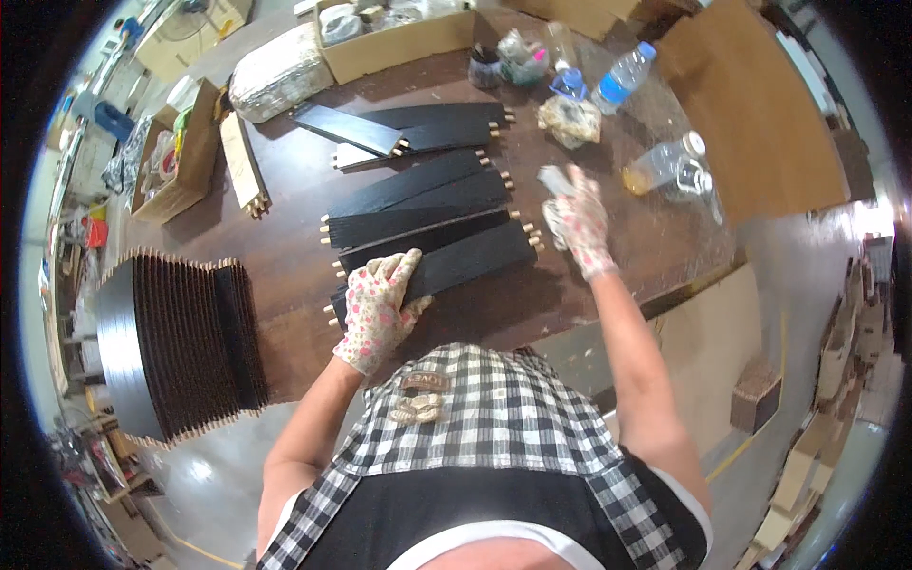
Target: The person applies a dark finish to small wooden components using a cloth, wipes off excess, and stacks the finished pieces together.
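My left hand (377, 302), in a white glove with pink dots, lies across the left end of a black board (475, 256). Its fingers reach the board's far edge and its thumb the near edge. Pale dowels stick out of both board ends. My right hand (578, 220), gloved too and slightly blurred, is right of the board, apart from it. Closed in its fingers is a pale grey flat piece (551, 179), its kind unclear. Just beyond lie more black boards (408, 199), overlapping, and a loose one (347, 128) on top of others farther back.
A stack of black doweled boards (180, 332) stands at left. Behind are an open carton (195, 157), a wrapped bundle (282, 74) and a long box (399, 52). Bottles (627, 76), a crumpled lump (570, 122) and a jar with amber liquid (660, 166) stand far right.
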